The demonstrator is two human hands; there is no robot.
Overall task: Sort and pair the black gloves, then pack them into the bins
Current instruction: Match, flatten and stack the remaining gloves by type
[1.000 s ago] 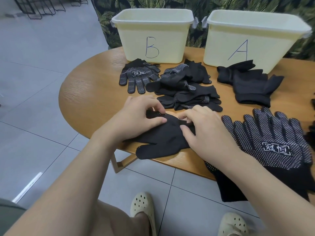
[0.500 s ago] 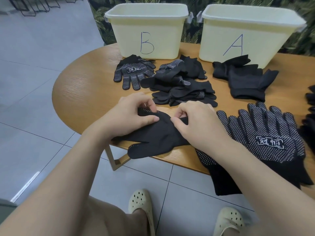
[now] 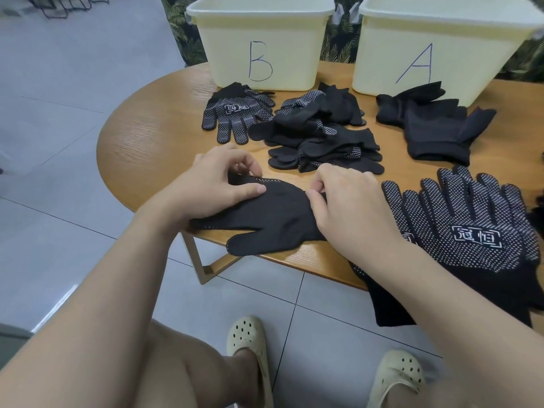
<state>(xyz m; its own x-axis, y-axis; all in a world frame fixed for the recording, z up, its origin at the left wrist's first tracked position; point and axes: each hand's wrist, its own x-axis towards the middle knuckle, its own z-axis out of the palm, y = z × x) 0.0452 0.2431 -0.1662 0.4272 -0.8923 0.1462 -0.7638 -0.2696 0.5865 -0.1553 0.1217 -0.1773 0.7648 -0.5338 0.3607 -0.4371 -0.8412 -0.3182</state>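
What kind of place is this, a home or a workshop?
Probably a room in a home or a small office, not a workshop: a round wooden table, a grey tiled floor, leaf-patterned wallpaper behind the bins, and the person wears soft clogs.

Round wooden table (image 3: 153, 136), grey tiled floor (image 3: 59, 113), cream clogs (image 3: 250, 346).

We count two cream bins, bin B (image 3: 259, 39) and bin A (image 3: 441, 45), two hands, two clogs, and several glove heaps.
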